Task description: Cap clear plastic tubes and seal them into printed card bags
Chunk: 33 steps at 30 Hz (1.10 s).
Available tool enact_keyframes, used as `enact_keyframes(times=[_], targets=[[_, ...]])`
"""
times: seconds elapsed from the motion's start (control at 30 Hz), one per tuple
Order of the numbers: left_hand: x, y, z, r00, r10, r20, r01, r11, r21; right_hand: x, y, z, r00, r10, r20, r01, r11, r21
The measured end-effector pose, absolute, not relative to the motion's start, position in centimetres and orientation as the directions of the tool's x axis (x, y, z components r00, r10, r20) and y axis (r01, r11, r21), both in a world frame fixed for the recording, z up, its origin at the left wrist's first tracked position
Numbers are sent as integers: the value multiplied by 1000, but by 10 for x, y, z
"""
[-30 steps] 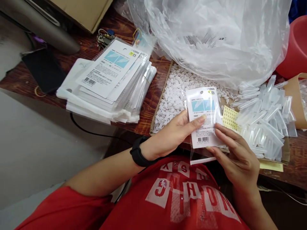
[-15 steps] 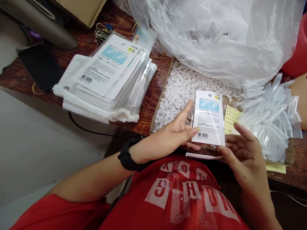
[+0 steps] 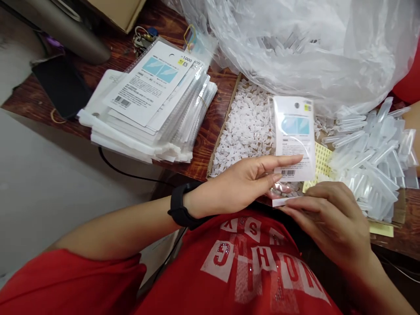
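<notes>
A clear plastic bag (image 3: 274,189) with a printed white card (image 3: 295,146) inside hangs upright in front of me, over the box of white pieces. My left hand (image 3: 244,181) grips its lower left side, thumb and index finger lying across the card's front near the barcode; the other fingers are mostly behind the bag. At the bag's bottom edge runs a white strip (image 3: 278,202). My right hand (image 3: 334,214) is closed, thumb and fingers pinching the right end of that edge. Small white nozzle-like pieces (image 3: 243,122) fill the shallow box behind.
To the left lies a stack of bagged cards (image 3: 147,87), beside a black phone (image 3: 62,87) and keys (image 3: 144,39). A large plastic bag (image 3: 295,57) sits behind. Translucent tubes (image 3: 370,162) are heaped at right, near a yellow sticker sheet (image 3: 323,159).
My right hand has gone from loosely open to pinching the bag's bottom edge. The left index finger has come across the card's front, and the bag sits slightly higher and further right.
</notes>
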State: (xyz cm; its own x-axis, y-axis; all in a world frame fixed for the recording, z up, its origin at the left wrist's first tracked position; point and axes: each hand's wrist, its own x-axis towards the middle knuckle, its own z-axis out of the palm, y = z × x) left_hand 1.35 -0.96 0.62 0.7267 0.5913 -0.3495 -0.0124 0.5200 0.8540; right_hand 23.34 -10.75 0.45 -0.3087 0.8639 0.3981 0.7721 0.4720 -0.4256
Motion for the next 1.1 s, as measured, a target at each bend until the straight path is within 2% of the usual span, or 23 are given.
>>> enact_keyframes(times=[0.1, 0.17, 0.27, 0.4, 0.53, 0.6, 0.63, 0.73, 0.8, 0.83, 0.9, 0.93, 0.97, 1.0, 1.1], targets=[[18, -10, 12, 744, 603, -289, -3, 435, 900, 227, -96, 12, -461, 810, 363, 754, 573, -321], [20, -10, 15, 752, 583, -307, 4, 462, 887, 227, -89, 16, -507, 802, 315, 766, 587, -262], [24, -8, 19, 748, 539, -386, -5, 587, 810, 228, -83, 25, -583, 768, 266, 752, 634, -181], [29, -2, 24, 693, 482, -536, -32, 764, 645, 226, -79, 37, -668, 695, 266, 710, 702, -53], [31, -2, 23, 685, 453, -571, -36, 803, 594, 222, -80, 39, -711, 647, 274, 679, 733, 33], [31, -2, 19, 684, 469, -558, -39, 788, 614, 219, -83, 38, -700, 664, 262, 681, 732, -37], [31, -1, 15, 671, 486, -561, -35, 775, 630, 219, -85, 38, -691, 679, 248, 676, 728, -112], [30, 4, 7, 587, 565, -580, -14, 724, 690, 223, -94, 43, -674, 714, 191, 578, 670, -466], [27, 8, 3, 555, 608, -568, -3, 684, 730, 238, -99, 50, -640, 753, 151, 475, 542, -694], [24, 10, 2, 555, 621, -553, 6, 662, 749, 252, -100, 54, -588, 794, 152, 444, 475, -760], [20, 13, 1, 565, 633, -529, 40, 620, 784, 292, -94, 60, -359, 906, 224, 483, 386, -786], [18, 14, 0, 566, 636, -525, 58, 605, 794, 318, -84, 63, -167, 925, 341, 554, 374, -744], [16, 14, 0, 566, 636, -524, 73, 594, 801, 347, -70, 64, 34, 890, 455, 662, 321, -677], [15, 13, 0, 572, 630, -525, 85, 591, 802, 377, -52, 65, 149, 826, 544, 708, 295, -642], [15, 11, 2, 629, 581, -516, 103, 596, 797, 461, 17, 67, 244, 715, 655, 792, 243, -561]])
